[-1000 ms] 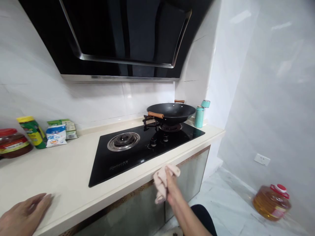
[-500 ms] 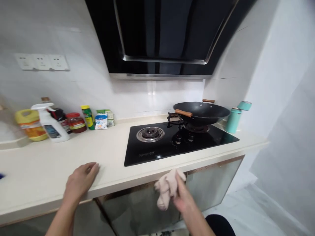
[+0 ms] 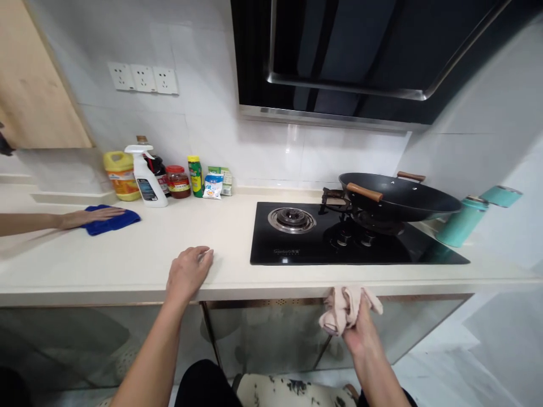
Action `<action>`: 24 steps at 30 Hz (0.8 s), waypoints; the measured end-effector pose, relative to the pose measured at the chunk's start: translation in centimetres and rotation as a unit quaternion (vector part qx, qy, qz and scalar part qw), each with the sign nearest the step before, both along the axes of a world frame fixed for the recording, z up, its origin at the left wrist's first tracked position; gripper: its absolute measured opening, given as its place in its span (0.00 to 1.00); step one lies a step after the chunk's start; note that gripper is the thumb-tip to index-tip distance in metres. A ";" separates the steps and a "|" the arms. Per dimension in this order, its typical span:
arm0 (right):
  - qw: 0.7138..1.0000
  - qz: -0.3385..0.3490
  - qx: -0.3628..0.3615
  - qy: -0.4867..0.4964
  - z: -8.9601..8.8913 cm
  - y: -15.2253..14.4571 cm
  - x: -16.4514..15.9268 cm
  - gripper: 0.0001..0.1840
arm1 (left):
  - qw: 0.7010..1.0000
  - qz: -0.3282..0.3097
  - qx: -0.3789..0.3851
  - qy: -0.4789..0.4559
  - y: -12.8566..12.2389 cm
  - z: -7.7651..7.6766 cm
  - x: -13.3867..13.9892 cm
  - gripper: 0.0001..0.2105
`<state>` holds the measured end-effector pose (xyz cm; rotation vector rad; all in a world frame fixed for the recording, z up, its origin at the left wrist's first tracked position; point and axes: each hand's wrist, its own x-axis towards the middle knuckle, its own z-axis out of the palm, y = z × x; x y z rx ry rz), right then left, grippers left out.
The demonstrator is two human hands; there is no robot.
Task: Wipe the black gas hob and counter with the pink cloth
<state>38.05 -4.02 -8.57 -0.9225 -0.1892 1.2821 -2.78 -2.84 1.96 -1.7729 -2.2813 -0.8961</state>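
My left hand [image 3: 189, 273] rests on the pale countertop [image 3: 229, 274] near its front edge, left of the stove. It holds nothing, and its fingers are loosely bent with a small gap at the thumb. A bunched, pale pink cloth [image 3: 341, 308] is gripped in my right hand [image 3: 360, 333], in front of the cabinet doors just below the counter edge. Above it lies the black glass gas stove [image 3: 314, 246], its left burner [image 3: 292, 219] bare. A black wok [image 3: 403, 195] with wooden handles sits on the right burner.
At the left, another person's hand [image 3: 91, 217] presses a blue cloth [image 3: 112, 223] on the counter. A spray bottle [image 3: 148, 178], yellow jug [image 3: 121, 175], red-lidded jar [image 3: 178, 182] and packets [image 3: 213, 185] line the wall. A turquoise flask [image 3: 462, 222] stands right of the wok. The range hood [image 3: 339, 51] hangs above.
The view has swung left, bringing the other person's hand and the blue cloth into sight. My right hand still holds the pink cloth; my left hand stays on the counter.
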 end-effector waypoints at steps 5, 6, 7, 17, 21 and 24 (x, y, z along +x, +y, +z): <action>0.994 0.105 -0.006 0.016 0.6 -2.1 -9.3 0.31 | 1.000 0.002 0.005 -0.015 -0.2 0.1 0.3 0.22; 0.992 0.126 -0.002 0.022 0.9 -2.5 -11.2 0.32 | 1.000 0.003 0.007 -0.019 -0.3 0.1 0.3 0.22; 0.989 0.144 0.006 0.031 1.1 -2.9 -13.2 0.32 | 1.000 0.002 0.008 -0.021 -0.3 0.1 0.3 0.22; 0.921 0.349 0.054 0.165 1.6 -4.0 -21.6 0.27 | 0.998 0.018 0.005 -0.061 -0.1 0.2 -0.5 0.22; 0.943 0.289 0.025 0.161 1.2 -2.6 -15.9 0.28 | 0.994 0.034 -0.026 -0.096 -0.2 0.6 -0.7 0.24; 0.960 0.245 0.029 0.129 1.1 -1.8 -9.0 0.26 | 0.994 0.039 -0.038 -0.095 0.0 0.7 -0.8 0.24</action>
